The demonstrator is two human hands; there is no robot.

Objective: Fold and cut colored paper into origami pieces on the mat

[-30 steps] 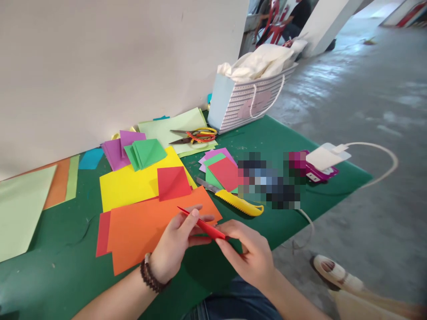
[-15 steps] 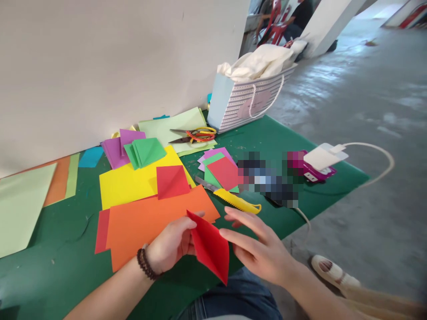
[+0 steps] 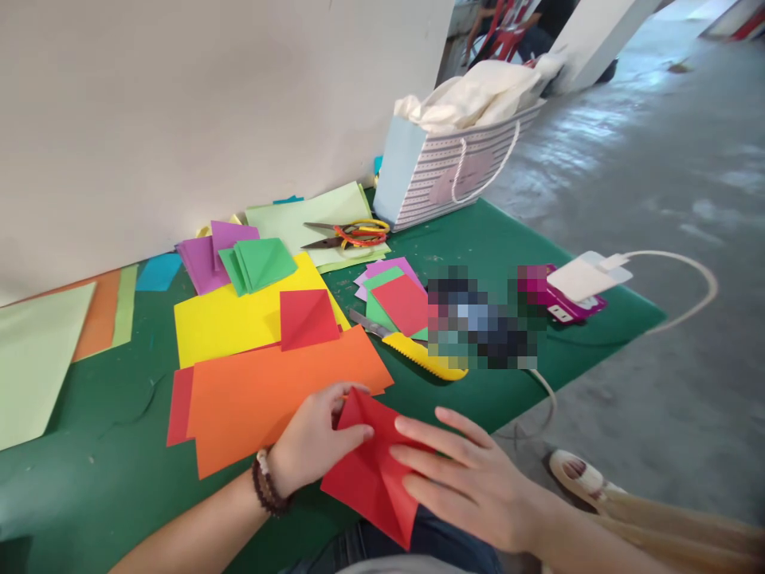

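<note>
My left hand [image 3: 314, 438] pinches a creased square of red paper [image 3: 379, 498] near its upper left corner, thumb on top and fingers behind. The paper is opened out and tilted above my lap, with fold lines meeting near its middle. My right hand [image 3: 472, 482] lies along the paper's right side, fingers stretched and apart, fingertips on its surface; its thumb is hidden. Just beyond the hands lie orange sheets [image 3: 268, 399] and a folded red piece [image 3: 307, 319]. A yellow-handled utility knife [image 3: 427, 356] rests beyond my right hand.
Folded green papers [image 3: 263, 265], purple papers [image 3: 203, 263] and a yellow sheet [image 3: 221, 327] lie on the green table [image 3: 77, 486]. Scissors [image 3: 352, 233] sit near a striped paper bag [image 3: 454, 167]. A white charger [image 3: 589, 275] with a cable lies right. Another person's foot [image 3: 577, 474] shows below.
The red paper has been opened out from a folded shape and turned more face-up. My right fingers have moved onto its right side, and my left thumb lies further over it.
</note>
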